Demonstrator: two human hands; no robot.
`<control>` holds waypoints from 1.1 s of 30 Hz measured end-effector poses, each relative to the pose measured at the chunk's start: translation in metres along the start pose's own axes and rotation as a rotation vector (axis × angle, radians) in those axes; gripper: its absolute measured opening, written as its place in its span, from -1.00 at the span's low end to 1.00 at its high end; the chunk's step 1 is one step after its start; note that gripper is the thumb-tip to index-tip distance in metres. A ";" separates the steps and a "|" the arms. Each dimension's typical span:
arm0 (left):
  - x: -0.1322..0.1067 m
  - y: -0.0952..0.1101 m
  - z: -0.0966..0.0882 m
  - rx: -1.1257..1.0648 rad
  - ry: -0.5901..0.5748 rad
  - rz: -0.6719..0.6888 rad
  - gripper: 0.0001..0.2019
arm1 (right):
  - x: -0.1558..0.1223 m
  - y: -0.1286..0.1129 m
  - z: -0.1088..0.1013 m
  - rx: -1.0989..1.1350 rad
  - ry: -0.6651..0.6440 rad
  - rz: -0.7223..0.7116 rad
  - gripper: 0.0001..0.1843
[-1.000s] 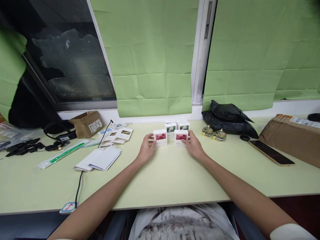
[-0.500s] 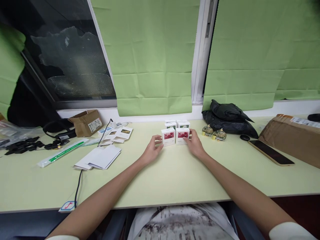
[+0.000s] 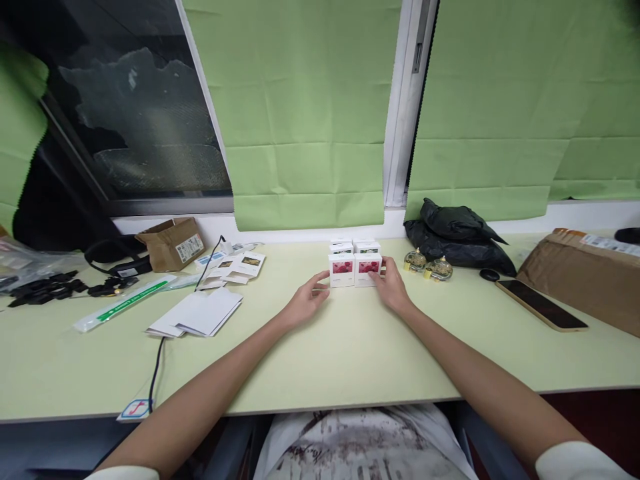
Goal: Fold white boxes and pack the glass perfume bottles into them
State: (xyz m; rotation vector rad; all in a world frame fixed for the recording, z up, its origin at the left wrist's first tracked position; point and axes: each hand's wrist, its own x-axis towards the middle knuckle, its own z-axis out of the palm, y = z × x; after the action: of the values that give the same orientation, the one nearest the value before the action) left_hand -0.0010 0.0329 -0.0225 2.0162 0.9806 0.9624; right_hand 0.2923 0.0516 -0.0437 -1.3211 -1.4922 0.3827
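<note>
Two small white boxes with pink-red pictures stand upright side by side, the left box [image 3: 342,271] against the right box [image 3: 367,281]. My right hand [image 3: 394,287] grips the right box, thumb on its front and fingers round its right side. Just off the left box's lower left edge is my left hand [image 3: 308,301], its fingers curved and apart, with nothing held. Directly behind stand two more white boxes, a back left box [image 3: 341,247] and a back right box [image 3: 367,247], whose lower parts are hidden.
Two gold-and-glass ornaments [image 3: 438,269], a black plastic bag [image 3: 460,243] and a phone [image 3: 543,305] lie to the right, near a cardboard parcel [image 3: 585,277]. White folded cards [image 3: 210,312], a black cable [image 3: 157,373] and an open carton [image 3: 173,245] are on the left.
The left front box has slid right, closing its gap with the right one, and both now face straighter forward. My left hand has eased off the left box's side.
</note>
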 end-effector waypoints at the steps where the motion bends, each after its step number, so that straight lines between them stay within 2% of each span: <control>1: 0.000 -0.001 0.000 0.008 -0.006 -0.003 -0.44 | 0.000 0.001 0.000 -0.006 0.015 -0.001 -0.50; 7: 0.002 -0.006 0.005 0.095 -0.024 0.041 -0.34 | 0.002 0.002 -0.002 -0.101 0.083 0.028 -0.47; 12: 0.004 -0.010 0.005 0.136 -0.050 0.076 -0.33 | 0.002 0.002 -0.001 -0.120 0.076 0.082 -0.51; 19: 0.002 -0.014 0.003 0.147 -0.017 -0.043 -0.32 | 0.001 0.002 0.000 -0.094 0.080 0.103 -0.58; 26: 0.003 -0.018 0.003 0.204 0.016 0.076 -0.47 | 0.002 0.008 0.002 -0.079 0.121 0.117 -0.69; 33: 0.002 -0.016 0.003 0.219 0.012 0.070 -0.48 | 0.001 0.004 0.002 -0.057 0.107 0.145 -0.65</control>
State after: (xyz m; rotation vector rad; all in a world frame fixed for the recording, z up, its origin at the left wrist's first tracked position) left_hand -0.0031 0.0411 -0.0366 2.2408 1.0678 0.9391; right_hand 0.2930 0.0547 -0.0467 -1.4778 -1.3310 0.3586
